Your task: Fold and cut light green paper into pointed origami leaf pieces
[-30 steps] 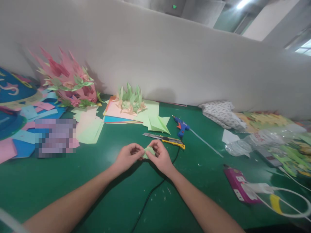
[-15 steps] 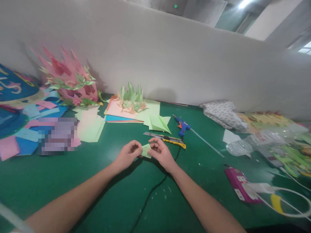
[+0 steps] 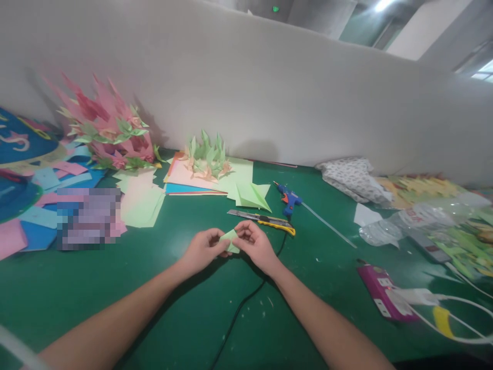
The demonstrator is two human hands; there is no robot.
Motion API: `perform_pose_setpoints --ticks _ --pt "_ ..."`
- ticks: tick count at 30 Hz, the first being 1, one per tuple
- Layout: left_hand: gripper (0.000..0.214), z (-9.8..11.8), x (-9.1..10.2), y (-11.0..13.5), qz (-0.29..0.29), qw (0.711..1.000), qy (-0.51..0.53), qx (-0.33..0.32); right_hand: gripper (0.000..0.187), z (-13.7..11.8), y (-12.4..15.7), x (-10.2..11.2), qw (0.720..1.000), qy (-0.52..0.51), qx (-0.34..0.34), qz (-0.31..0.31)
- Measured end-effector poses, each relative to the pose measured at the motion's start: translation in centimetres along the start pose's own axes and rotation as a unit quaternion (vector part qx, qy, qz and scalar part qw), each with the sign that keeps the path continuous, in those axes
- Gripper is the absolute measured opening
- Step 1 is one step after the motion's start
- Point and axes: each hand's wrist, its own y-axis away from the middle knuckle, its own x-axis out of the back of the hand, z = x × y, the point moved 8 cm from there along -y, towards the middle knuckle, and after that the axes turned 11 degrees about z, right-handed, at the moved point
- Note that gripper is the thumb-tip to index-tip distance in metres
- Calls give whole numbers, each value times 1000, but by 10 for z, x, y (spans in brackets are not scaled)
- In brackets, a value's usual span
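Observation:
A small piece of light green paper (image 3: 230, 237) is held between both hands above the green table. My left hand (image 3: 203, 251) pinches its left side between thumb and fingers. At its right side, my right hand (image 3: 256, 245) grips it the same way, the thumb lying on the paper's face. Just beyond the hands lies a yellow-handled utility knife (image 3: 269, 222) with its blade out. A folded light green sheet (image 3: 252, 196) rests behind the knife, and a blue hot glue gun (image 3: 289, 199) lies to its right with a long glue stick in it.
A green and peach paper crown (image 3: 208, 159) stands on coloured sheets at the back, with a pink paper crown (image 3: 111, 123) to its left. Pale green paper (image 3: 142, 203) lies at left. On the right are a purple power strip (image 3: 385, 295) and a plastic bottle (image 3: 408, 223). A black cord (image 3: 241, 306) crosses the table.
The green paper has turned slightly between the fingers, with one corner now pointing up. My left hand has shifted a little, and its thumb lies closer to the right thumb.

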Motion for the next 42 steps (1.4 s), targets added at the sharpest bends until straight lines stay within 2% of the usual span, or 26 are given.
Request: perform_pose_setpoints --ticks 8,12,15,17,19,21,26,34,42 --pt "30 -2 -5 4 -19 993 94 64 24 -1 1 4 999 26 35 20" --pt "31 -4 -6 5 -16 988 129 86 16 -4 1 6 996 61 56 24" --pt "31 -4 -4 3 -2 984 156 90 7 -22 6 9 980 110 156 51" --pt "30 -5 -4 3 -7 982 164 94 3 -38 14 9 950 171 249 76" --pt "28 -5 -4 3 -14 981 167 96 4 -49 22 4 917 232 315 72" --pt "28 -3 -5 3 -20 981 168 92 7 -51 26 -2 898 270 343 48" --pt "28 -1 -6 4 -35 982 162 89 12 -47 24 -6 890 303 341 33" --pt "30 -1 -6 4 -42 985 149 70 10 -40 21 -6 909 291 299 1" --pt "38 -1 -9 4 -38 989 130 67 10 -39 20 -6 924 269 272 2"
